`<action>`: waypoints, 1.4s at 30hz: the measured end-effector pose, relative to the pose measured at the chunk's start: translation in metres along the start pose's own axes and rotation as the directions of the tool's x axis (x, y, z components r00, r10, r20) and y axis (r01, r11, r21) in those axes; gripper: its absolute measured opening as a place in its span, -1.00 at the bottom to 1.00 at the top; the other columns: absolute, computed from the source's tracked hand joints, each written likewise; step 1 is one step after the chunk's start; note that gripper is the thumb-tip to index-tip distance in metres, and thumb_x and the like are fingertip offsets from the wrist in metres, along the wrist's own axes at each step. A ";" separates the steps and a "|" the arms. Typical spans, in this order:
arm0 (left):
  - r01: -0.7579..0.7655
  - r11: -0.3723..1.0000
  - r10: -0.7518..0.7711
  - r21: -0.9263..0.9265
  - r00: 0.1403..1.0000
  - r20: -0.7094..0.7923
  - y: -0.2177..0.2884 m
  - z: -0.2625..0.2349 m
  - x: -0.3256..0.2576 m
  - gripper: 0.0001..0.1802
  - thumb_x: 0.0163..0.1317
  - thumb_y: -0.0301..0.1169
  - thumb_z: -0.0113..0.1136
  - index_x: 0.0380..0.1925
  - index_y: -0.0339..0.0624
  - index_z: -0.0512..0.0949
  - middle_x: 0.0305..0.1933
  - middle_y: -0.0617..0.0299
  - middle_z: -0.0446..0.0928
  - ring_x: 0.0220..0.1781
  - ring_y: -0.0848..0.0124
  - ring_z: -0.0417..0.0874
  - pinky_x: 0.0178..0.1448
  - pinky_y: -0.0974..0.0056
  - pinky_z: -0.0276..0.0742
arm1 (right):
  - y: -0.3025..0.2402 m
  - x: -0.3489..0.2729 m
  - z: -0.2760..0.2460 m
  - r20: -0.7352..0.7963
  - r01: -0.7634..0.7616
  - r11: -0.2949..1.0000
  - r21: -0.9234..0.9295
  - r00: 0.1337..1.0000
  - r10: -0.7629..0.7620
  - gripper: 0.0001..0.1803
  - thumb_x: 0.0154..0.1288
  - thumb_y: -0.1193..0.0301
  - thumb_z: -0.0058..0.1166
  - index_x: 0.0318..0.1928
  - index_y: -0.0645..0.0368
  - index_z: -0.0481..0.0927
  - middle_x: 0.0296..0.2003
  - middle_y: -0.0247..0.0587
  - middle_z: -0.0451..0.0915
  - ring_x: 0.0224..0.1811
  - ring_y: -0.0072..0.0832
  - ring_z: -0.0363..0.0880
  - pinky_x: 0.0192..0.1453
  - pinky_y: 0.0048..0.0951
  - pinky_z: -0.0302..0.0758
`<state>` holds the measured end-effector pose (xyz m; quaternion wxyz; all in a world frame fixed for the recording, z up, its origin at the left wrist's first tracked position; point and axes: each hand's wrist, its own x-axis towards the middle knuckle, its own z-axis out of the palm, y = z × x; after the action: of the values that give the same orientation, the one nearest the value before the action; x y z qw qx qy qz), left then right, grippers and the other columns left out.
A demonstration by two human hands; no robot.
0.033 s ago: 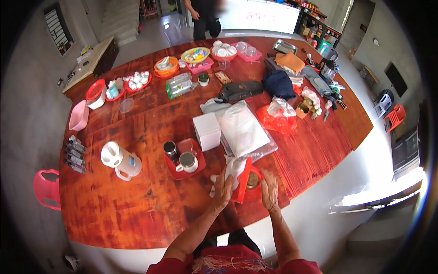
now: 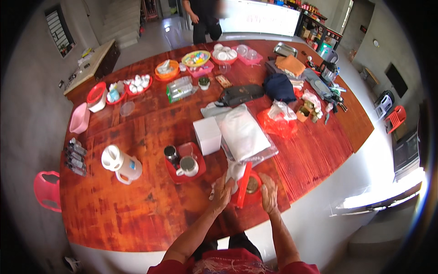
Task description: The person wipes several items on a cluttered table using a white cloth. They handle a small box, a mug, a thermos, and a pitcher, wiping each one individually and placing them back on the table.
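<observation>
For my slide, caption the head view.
Left hand and right hand flank a red strip at a wooden table, near a white mug.

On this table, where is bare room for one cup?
Bare wood lies between the white pitcher, the red tray and the table's near edge; also between the red plastic bag and the right edge. It is crowded around the left hand and orange cloth.

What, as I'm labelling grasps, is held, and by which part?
Left hand: against the lower part of the white bundle, grip unclear; right hand: open, apparently empty.
</observation>
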<state>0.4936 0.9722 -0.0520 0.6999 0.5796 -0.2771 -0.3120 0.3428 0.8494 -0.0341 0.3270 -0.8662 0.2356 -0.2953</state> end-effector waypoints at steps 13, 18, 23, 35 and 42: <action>0.392 0.884 -0.452 0.254 0.855 0.255 -0.112 -0.014 0.098 -0.66 0.26 -0.21 0.03 -0.11 -0.22 0.54 -0.20 0.27 0.55 -0.20 0.51 0.50 -0.06 0.38 0.42 | 0.010 0.013 0.008 0.046 -0.104 0.995 -0.005 0.994 0.104 -0.48 0.38 0.16 -0.48 0.04 0.26 0.44 -0.08 0.12 0.50 -0.05 0.04 0.48 0.05 -0.14 0.40; 0.330 0.825 -0.461 0.459 0.862 0.208 -0.221 -0.055 0.075 -0.49 0.26 -0.13 0.05 0.12 -0.19 0.37 0.04 0.14 0.47 0.01 0.35 0.53 0.08 0.30 0.43 | 0.006 0.016 0.009 0.023 -0.101 0.995 -0.022 0.995 0.102 -0.49 0.37 0.16 -0.45 0.06 0.21 0.44 -0.08 0.05 0.51 -0.11 0.00 0.50 0.00 -0.14 0.41; 0.298 0.810 -0.423 0.504 0.893 0.152 -0.259 -0.084 0.032 -0.45 0.26 -0.16 0.04 0.18 -0.18 0.26 0.04 0.12 0.45 0.01 0.34 0.52 0.08 0.29 0.42 | 0.007 0.017 0.004 0.067 -0.127 0.992 -0.009 0.990 0.127 -0.51 0.36 0.19 -0.42 0.09 0.23 0.42 -0.07 0.04 0.49 -0.08 -0.03 0.47 0.03 -0.17 0.38; 0.300 0.913 -0.328 -0.278 0.943 -0.061 -0.069 0.001 -0.050 -0.45 0.28 -0.29 0.00 0.22 -0.17 0.11 -0.13 0.11 0.49 -0.05 0.43 0.50 0.03 0.31 0.42 | 0.013 0.018 -0.001 0.147 -0.069 0.997 0.030 0.987 0.064 -0.52 0.37 0.23 -0.37 0.16 0.24 0.34 -0.01 0.07 0.44 -0.05 -0.01 0.43 0.04 -0.15 0.36; 0.264 0.965 -0.243 -0.004 0.882 -0.404 -0.016 0.006 -0.054 -0.63 0.26 -0.40 0.06 0.02 -0.19 0.23 -0.11 0.16 0.42 -0.16 0.45 0.49 -0.15 0.33 0.44 | 0.016 0.020 -0.005 0.186 -0.032 0.997 0.067 0.982 0.019 -0.50 0.38 0.19 -0.37 0.17 0.27 0.32 0.00 0.11 0.42 -0.04 0.01 0.42 0.06 -0.14 0.35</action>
<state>0.4518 1.0072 -0.0686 0.6798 0.6801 -0.0576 -0.2682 0.3502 0.8242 -0.0353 0.3811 -0.8750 0.2048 -0.2172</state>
